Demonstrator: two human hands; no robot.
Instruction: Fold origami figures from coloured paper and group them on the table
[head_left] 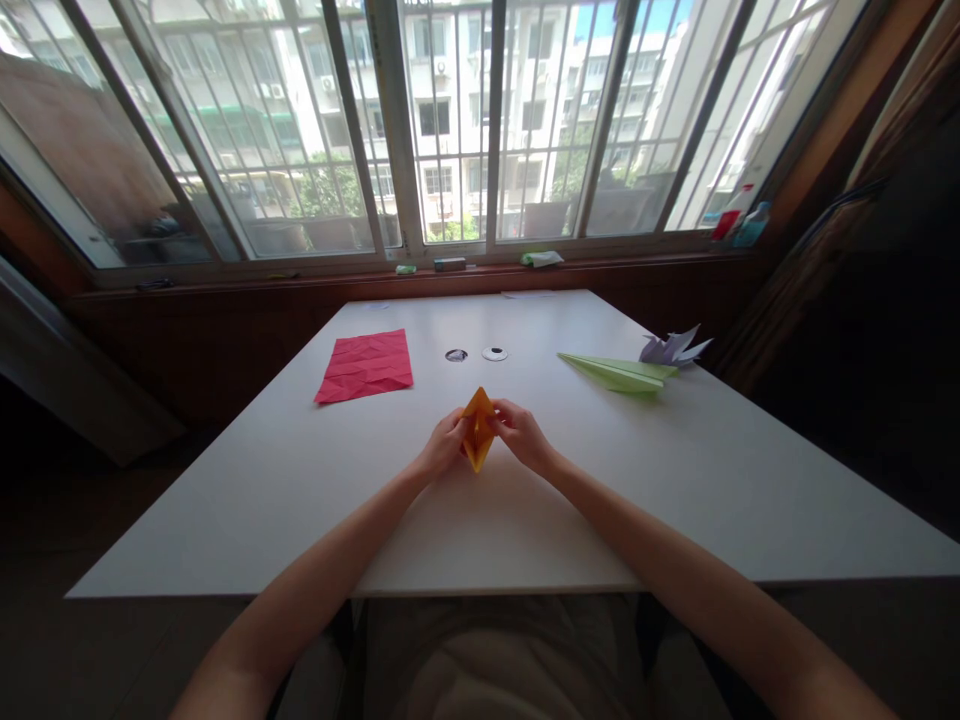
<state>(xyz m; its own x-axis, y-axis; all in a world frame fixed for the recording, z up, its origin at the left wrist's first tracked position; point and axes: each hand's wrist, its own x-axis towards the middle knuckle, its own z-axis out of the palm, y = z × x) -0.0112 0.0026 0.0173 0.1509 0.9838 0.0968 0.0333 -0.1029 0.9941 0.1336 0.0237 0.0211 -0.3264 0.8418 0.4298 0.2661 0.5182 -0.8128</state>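
A folded piece of orange paper [478, 430], diamond-shaped from above with an opening along its middle, is held upright over the white table. My left hand [444, 440] grips its left side, fingers closed on the edge. From the other side my right hand [519, 432] pinches the paper's right edge between thumb and fingers. The inner folds and the fingertips behind the paper are partly hidden.
On the white table [300, 520], a creased red paper sheet [367, 365] lies left. Two round cable holes [456, 355] are beyond my hands. A green paper plane [619, 372] and a pale folded paper [675, 348] lie right. Small items line the windowsill [322, 272].
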